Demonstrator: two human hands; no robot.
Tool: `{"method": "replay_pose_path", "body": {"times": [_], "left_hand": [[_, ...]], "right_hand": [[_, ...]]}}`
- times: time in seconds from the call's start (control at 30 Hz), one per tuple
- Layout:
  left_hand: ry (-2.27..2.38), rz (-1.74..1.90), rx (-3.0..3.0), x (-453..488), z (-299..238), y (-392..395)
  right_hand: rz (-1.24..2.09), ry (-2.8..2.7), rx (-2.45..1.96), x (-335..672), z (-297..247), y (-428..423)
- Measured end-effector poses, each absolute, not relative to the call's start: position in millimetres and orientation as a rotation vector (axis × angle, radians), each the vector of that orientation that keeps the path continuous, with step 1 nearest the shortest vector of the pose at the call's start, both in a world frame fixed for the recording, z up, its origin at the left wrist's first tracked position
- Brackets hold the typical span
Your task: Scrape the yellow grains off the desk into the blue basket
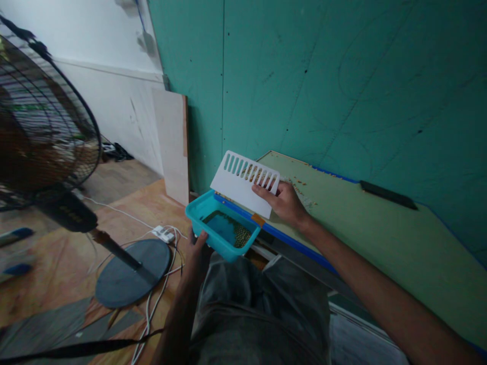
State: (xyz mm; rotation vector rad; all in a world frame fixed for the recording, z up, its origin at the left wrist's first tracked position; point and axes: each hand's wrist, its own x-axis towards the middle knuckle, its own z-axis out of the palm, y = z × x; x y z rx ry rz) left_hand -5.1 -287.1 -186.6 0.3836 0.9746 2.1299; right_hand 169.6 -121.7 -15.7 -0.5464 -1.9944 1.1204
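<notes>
My left hand [198, 248] grips the near left side of a turquoise plastic basin [224, 246], thumb over its rim. Small greenish beans [242, 235] lie in the basin, gathered toward its right end. In my right hand [285, 203] is a white slotted plate [239, 187], held tilted at the table edge beside the basin, with its row of slots at the top. Light brown grains [253, 172] show through the slots. More scattered grains [299, 185] lie on the pale green tabletop [353, 223] behind my right hand.
A standing fan [41, 132] with a round base [133, 274] is at the left. White cables and a power strip [163, 233] lie on the floor. A dark bar [388, 195] rests along the table's back edge. A white board [173, 147] leans near the green wall [266, 76].
</notes>
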Motion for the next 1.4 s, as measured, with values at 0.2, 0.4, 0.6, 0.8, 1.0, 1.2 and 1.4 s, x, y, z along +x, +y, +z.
{"method": "replay_pose_path", "body": {"times": [0.2,0.4,0.6,0.8,1.0,1.2,1.4], "left_hand": [[0.997,2.133,0.363,-5.8,-187.0,-286.6],[0.987,2.121,0.342,-3.8,-182.7,-287.4],[0.982,2.135,0.345,-3.7,-182.8,-287.0],[0.991,2.117,0.344,-4.3,-182.8,-286.6],[0.996,2.124,0.409,-4.2,-183.2,-286.0],[0.971,2.125,0.382,-4.1,-184.7,-286.5],[0.984,2.127,0.386,-3.1,-182.3,-287.5]], "right_hand": [[1.051,-1.97,-0.632,169.9,-18.6,-116.8],[1.08,-1.987,-0.626,169.6,-20.9,-116.7],[1.087,-2.017,-0.656,169.7,-21.7,-117.4],[1.108,-2.029,-0.654,170.2,-21.1,-118.5],[1.119,-2.021,-0.648,169.4,-21.7,-119.5],[1.113,-2.016,-0.632,169.1,-20.0,-120.3],[1.096,-2.012,-0.622,169.3,-19.6,-120.3]]}}
